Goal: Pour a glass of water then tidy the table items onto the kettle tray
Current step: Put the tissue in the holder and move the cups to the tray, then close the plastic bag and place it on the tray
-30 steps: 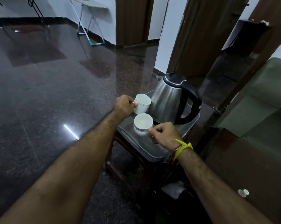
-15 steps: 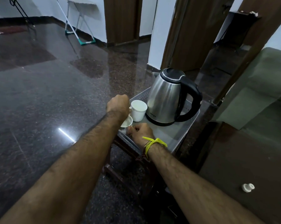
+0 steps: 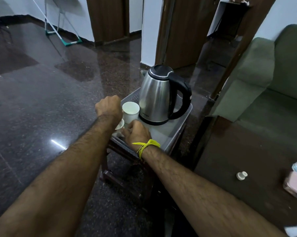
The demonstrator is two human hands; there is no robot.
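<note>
Two white cups (image 3: 130,111) on the grey kettle tray (image 3: 176,129) — my left hand (image 3: 108,108) is gripping one handle, my right hand (image 3: 137,133) pinching the half-hidden second cup (image 3: 120,124) at the near edge — where a nudge risks tipping it off.

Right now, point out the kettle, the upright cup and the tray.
kettle (image 3: 153,96), head view, on its steel body.
upright cup (image 3: 131,112), head view, on its side wall.
tray (image 3: 182,122), head view, on its right rim.

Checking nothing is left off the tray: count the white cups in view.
2. One white cup stands upright on the grey tray beside the kettle; the second cup is mostly hidden between the two hands.
</note>
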